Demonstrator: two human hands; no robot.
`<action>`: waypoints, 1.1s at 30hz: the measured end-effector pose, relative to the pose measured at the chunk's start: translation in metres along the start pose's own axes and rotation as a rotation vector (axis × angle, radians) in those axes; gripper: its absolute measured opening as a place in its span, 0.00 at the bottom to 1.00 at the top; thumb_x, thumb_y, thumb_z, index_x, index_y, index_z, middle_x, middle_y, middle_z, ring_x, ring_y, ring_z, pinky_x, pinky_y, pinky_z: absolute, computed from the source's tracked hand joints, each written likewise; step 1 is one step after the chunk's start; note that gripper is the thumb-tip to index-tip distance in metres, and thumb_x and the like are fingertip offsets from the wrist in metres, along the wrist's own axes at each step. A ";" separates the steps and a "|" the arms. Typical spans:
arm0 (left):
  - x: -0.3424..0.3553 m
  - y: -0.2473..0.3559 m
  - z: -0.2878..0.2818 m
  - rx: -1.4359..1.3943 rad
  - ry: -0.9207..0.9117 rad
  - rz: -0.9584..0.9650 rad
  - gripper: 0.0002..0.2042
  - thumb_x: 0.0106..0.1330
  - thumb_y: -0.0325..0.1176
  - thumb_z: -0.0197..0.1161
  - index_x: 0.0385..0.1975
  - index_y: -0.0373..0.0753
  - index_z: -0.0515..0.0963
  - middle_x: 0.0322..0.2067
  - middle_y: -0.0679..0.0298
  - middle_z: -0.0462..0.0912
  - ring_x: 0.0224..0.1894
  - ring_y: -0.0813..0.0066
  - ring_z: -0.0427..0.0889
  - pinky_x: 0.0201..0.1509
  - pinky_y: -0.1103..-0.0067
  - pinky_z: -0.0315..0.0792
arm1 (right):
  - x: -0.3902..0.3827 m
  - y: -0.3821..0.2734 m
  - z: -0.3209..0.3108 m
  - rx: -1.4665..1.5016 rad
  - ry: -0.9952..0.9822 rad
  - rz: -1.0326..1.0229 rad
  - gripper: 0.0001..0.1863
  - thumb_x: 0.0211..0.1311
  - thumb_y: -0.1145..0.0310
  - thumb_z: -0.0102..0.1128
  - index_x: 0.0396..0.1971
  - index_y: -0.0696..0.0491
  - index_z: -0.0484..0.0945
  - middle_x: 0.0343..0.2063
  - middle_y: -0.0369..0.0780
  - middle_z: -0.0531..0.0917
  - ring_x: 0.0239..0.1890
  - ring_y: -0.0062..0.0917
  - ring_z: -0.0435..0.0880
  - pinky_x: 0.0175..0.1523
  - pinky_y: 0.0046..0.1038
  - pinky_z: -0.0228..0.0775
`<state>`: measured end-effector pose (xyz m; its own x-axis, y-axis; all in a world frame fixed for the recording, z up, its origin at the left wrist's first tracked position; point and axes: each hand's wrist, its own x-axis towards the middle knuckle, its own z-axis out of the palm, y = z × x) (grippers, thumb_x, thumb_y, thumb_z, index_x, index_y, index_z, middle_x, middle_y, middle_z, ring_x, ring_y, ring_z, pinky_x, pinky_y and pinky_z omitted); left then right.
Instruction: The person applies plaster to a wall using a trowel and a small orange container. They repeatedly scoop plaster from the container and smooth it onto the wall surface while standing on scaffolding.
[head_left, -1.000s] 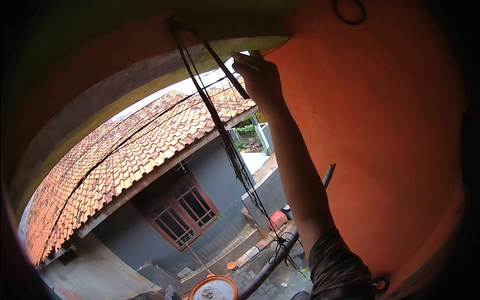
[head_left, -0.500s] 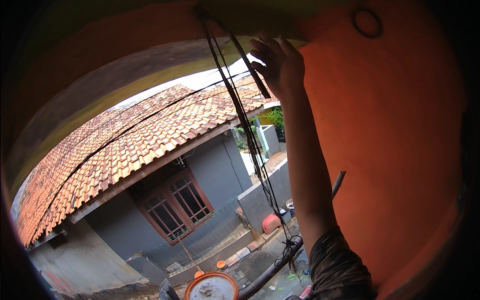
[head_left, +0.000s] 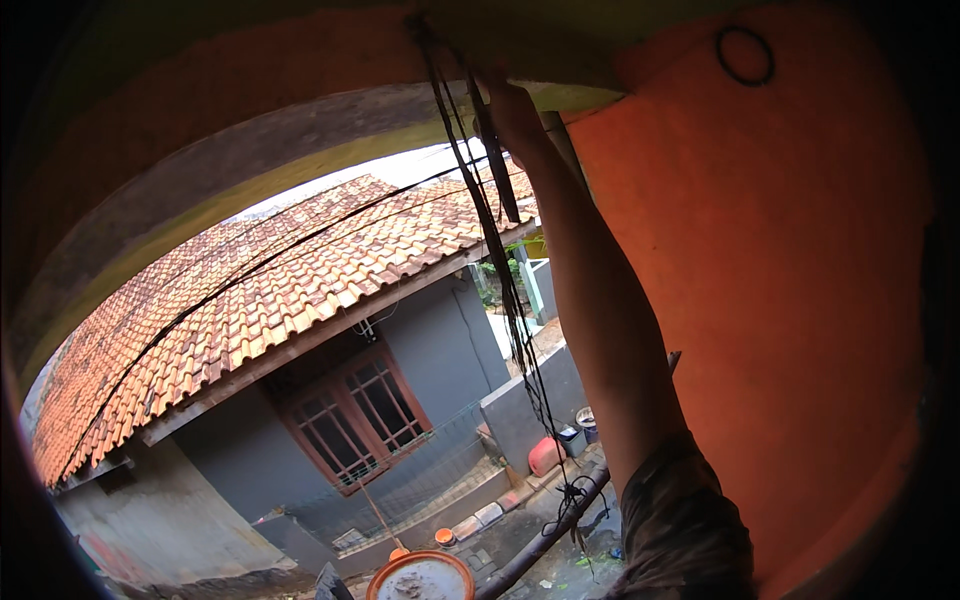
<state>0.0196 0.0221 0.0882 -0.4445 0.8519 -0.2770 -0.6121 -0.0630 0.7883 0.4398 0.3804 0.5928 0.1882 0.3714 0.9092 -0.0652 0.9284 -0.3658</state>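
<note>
My right hand [head_left: 508,115] is raised high, close under the ceiling, the forearm rising from the lower right. It is closed around the upper part of a flat dark strip [head_left: 497,165] that hangs down beside a bundle of thin black cords [head_left: 487,215]. Shadow and the strip partly hide the fingers. The cords drop in a long line to a tangled knot [head_left: 570,490] at a dark pole [head_left: 545,540]. My left hand is out of view.
An orange wall [head_left: 770,300] with a black ring [head_left: 744,56] stands on the right. Below lies an orange-rimmed round basin [head_left: 466,572] holding grey material. Across the way are a tiled roof [head_left: 250,260], a barred window [head_left: 355,415] and a red container [head_left: 546,456].
My right hand has moved left onto the dark strip, its spread fingers closing round it. The strip now hangs more upright. The view has shifted slightly.
</note>
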 end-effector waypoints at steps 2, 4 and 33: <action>0.002 0.001 0.001 0.017 0.015 0.005 0.15 0.57 0.25 0.54 0.09 0.45 0.64 0.07 0.71 0.65 0.07 0.79 0.66 0.09 0.82 0.58 | 0.015 0.005 -0.021 -0.309 -0.037 -0.230 0.31 0.69 0.42 0.32 0.57 0.47 0.71 0.13 0.36 0.73 0.15 0.20 0.72 0.21 0.25 0.63; 0.005 0.000 -0.006 0.054 -0.052 0.046 0.12 0.56 0.24 0.55 0.12 0.44 0.66 0.10 0.72 0.68 0.08 0.80 0.68 0.10 0.83 0.59 | 0.021 0.002 -0.032 -0.485 0.013 -0.469 0.26 0.66 0.48 0.44 0.53 0.53 0.73 0.31 0.42 0.79 0.35 0.29 0.77 0.40 0.32 0.67; -0.001 -0.001 -0.016 0.033 -0.154 0.006 0.07 0.57 0.28 0.55 0.17 0.42 0.70 0.14 0.69 0.72 0.13 0.80 0.72 0.13 0.84 0.65 | 0.023 -0.011 -0.029 -1.277 0.054 -0.529 0.33 0.39 0.75 0.60 0.53 0.46 0.73 0.54 0.43 0.72 0.55 0.41 0.71 0.56 0.38 0.67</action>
<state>0.0108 0.0127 0.0788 -0.3413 0.9212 -0.1869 -0.5868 -0.0535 0.8079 0.4727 0.3786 0.6116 -0.0525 -0.0469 0.9975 0.9537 0.2940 0.0640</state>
